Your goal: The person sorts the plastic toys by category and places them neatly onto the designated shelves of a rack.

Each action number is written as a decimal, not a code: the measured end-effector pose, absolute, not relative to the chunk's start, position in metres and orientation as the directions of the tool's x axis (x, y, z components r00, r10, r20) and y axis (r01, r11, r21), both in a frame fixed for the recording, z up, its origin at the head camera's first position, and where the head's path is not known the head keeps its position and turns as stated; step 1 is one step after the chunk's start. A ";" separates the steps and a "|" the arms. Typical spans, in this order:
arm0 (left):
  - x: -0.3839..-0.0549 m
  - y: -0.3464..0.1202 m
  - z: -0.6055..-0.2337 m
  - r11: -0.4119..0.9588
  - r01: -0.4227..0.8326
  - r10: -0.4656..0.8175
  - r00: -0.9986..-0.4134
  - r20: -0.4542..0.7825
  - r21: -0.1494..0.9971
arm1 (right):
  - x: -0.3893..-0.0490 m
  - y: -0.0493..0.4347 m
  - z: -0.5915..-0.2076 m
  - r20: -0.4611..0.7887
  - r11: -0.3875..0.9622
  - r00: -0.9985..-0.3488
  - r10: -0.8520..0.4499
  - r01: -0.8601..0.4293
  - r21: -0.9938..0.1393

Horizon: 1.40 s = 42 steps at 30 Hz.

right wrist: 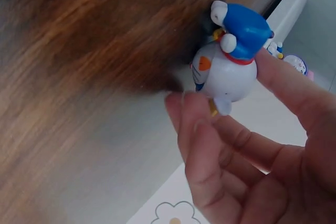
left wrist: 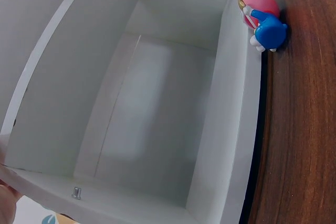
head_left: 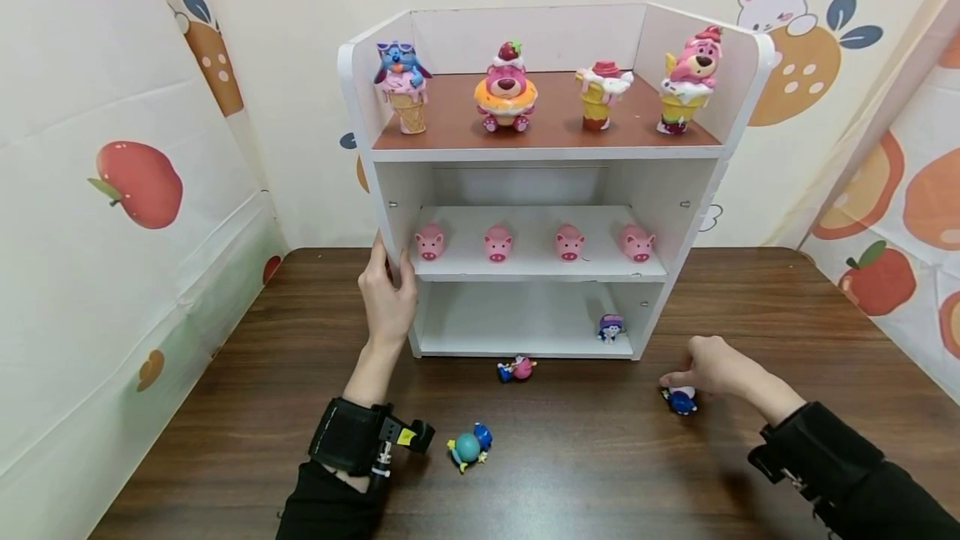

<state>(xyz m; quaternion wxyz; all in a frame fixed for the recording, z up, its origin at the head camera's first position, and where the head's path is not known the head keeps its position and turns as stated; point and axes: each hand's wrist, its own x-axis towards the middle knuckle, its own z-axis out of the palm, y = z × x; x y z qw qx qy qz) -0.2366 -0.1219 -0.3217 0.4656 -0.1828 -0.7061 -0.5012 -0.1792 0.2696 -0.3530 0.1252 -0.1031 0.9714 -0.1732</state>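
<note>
My left hand [head_left: 388,298] grips the left side panel of a white toy shelf [head_left: 525,154], thumb at the front edge; only a bit of this hand shows in the left wrist view. Low at the right, my right hand [head_left: 722,369] pinches a small blue-and-white cartoon figurine [right wrist: 228,72] between thumb and fingers, just at the tabletop. A pink-and-blue figurine [head_left: 517,368] lies against the shelf's bottom front edge. Nearer, a teal-and-blue figurine [head_left: 469,446] lies on the table. Inside the bottom compartment, at its right end, stands a purple-capped figurine [head_left: 611,327].
Several pink pig figures [head_left: 498,243] line the middle shelf. On the brown top shelf stand ice-cream-style figures, among them a blue one [head_left: 405,86] and a pink bear in a ring [head_left: 506,88]. The brown wooden table [head_left: 570,473] meets fruit-printed wall coverings [head_left: 138,183].
</note>
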 end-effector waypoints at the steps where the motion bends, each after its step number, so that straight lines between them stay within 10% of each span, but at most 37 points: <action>1: -0.237 -0.122 -0.322 0.430 0.726 -0.209 -0.499 0.841 0.538 | -0.179 0.270 -0.353 -0.227 0.913 -0.944 -0.241 -0.141 -0.384; 11: -0.223 -0.115 -0.306 0.441 0.718 -0.206 -0.502 0.840 0.538 | -0.181 0.273 -0.352 -0.284 0.870 -0.928 -0.241 -0.076 -0.487; 42: -0.214 -0.112 -0.299 0.436 0.710 -0.221 -0.512 0.830 0.553 | -0.148 0.230 -0.354 0.199 0.769 -0.912 -0.359 -0.410 -0.490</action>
